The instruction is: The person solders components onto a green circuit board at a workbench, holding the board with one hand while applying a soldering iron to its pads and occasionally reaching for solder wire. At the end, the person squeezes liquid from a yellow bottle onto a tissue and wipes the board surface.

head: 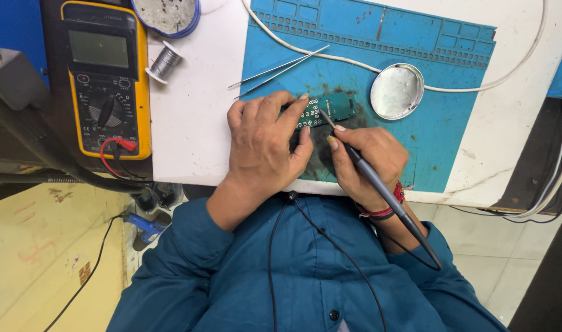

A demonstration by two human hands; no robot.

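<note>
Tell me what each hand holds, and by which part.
The right hand grips a dark pen-shaped tool near its tip, like a pencil. The left hand pins the green circuit board by its left end.

Left hand (pixel 262 144) hides part of the circuit board (pixel 327 109).

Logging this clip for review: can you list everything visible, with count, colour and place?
Circuit board: one, green, on the mat under the hands.
Soldering iron: one, dark grey, tip on the board.
Mat: one, blue, on the white bench.
Tweezers: one pair, silver, on the mat's left part.
Round tin: one, silver, right of the board.
Multimeter: one, yellow and black, far left.
Solder spool: one, grey, beside the multimeter.
Cable: one, white, across the mat's top.
Left hand: steadies the board.
Right hand: grips the iron.
</note>
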